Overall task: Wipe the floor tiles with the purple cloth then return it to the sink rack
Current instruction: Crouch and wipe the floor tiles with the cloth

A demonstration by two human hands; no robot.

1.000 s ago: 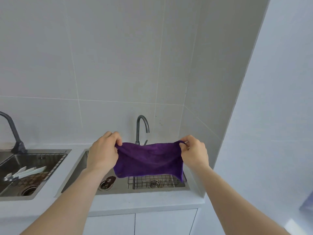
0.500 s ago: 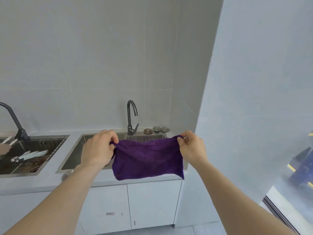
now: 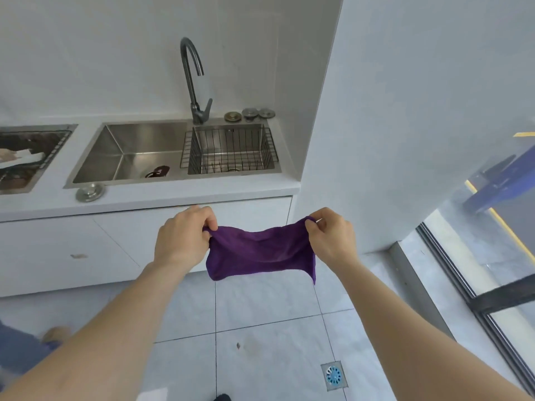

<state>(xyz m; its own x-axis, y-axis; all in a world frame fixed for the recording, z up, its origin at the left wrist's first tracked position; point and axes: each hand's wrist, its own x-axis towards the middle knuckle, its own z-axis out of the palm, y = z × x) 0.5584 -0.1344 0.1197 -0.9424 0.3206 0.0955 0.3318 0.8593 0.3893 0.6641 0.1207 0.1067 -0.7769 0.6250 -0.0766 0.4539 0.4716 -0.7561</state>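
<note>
Both hands pinch the purple cloth point(image 3: 262, 253) by its upper corners — the left hand point(image 3: 182, 238) closed on one, the right hand point(image 3: 331, 237) on the other — so it hangs spread in the air above the floor tiles point(image 3: 260, 351), before the white cabinet point(image 3: 86, 244) and below the sink rack point(image 3: 230, 150).

A dark grey gooseneck faucet point(image 3: 193, 79) stands at the back rim of a stainless steel sink basin point(image 3: 127, 151), and three round metal drain stoppers point(image 3: 250, 114) sit in a row just to its right on the white countertop point(image 3: 179, 192). Another round metal drain cover point(image 3: 90, 192) lies on the countertop near the basin's front left corner, above the white cabinet doors point(image 3: 66, 250). A square floor drain with a blue insert point(image 3: 333, 375) is at lower right, and a dark-framed glass door point(image 3: 492, 290) runs along the right edge.
</note>
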